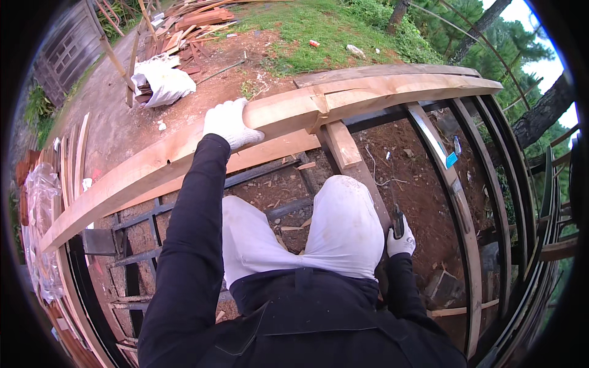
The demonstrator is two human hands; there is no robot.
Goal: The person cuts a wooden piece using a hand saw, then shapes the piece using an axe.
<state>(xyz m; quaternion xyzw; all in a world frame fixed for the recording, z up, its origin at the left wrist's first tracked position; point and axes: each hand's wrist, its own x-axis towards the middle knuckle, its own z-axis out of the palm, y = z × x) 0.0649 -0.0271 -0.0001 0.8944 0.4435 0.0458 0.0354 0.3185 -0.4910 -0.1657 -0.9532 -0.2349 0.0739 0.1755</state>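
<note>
A long pale wooden beam runs across in front of me, from the lower left to the upper right. My left hand, in a white knit glove, is closed over its upper edge left of the middle. Right of that grip, the beam has a notch or joint above a short wooden block. Beside my right knee, my right hand, also gloved, is closed around a black-handled tool. The tool's working end is too small to make out.
Dark metal frame bars span bare soil on the right, with more bars at the lower left. A white sack and a pile of boards lie on the ground ahead. Plastic-wrapped lumber stands at far left.
</note>
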